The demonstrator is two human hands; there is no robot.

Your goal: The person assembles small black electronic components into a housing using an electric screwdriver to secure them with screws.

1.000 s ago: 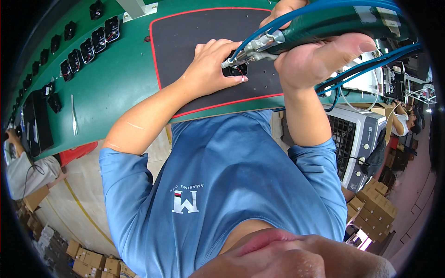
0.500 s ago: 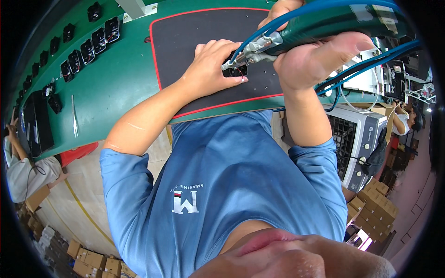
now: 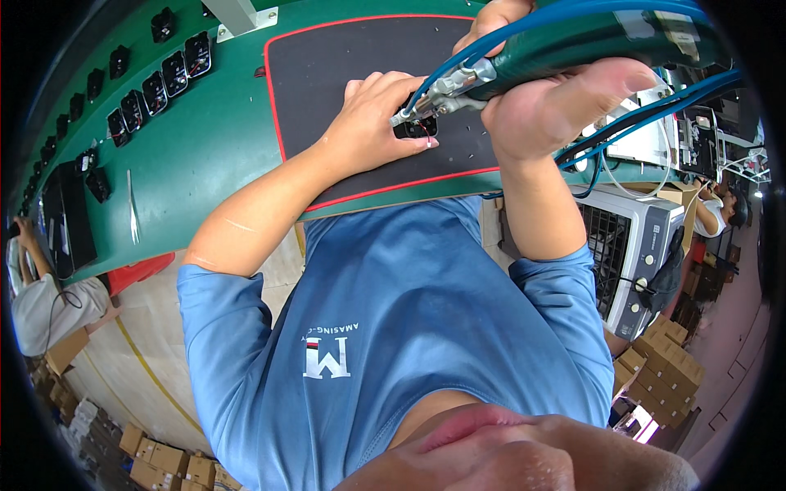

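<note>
My left hand (image 3: pixel 372 114) is closed around a small black plastic housing (image 3: pixel 424 128) on the dark mat, thumb on its near edge. Inside the housing a thin red wire shows. My right hand (image 3: pixel 544 110) wraps round the green body of an electric screwdriver (image 3: pixel 565 51), its thumb stretched along the near side. The tool's metal nose (image 3: pixel 450 88) slants down to the left and its tip meets the housing. Where exactly the tip sits inside is hidden by the nose and my left fingers. A blue hose (image 3: pixel 508 31) runs along the tool to the nose.
The dark mat (image 3: pixel 319 74) has a red border; tiny screws (image 3: pixel 470 155) lie on it. Several black housings (image 3: pixel 154 90) stand in rows on the green table (image 3: pixel 205 155) at left. A metal post (image 3: pixel 237 15) rises behind. Blue cables (image 3: pixel 639 123) cross at right. Another person's arm (image 3: pixel 31 245) shows far left.
Almost nothing moves: both hands and the screwdriver stay at the housing. The other person's arm at far left has shifted slightly.
</note>
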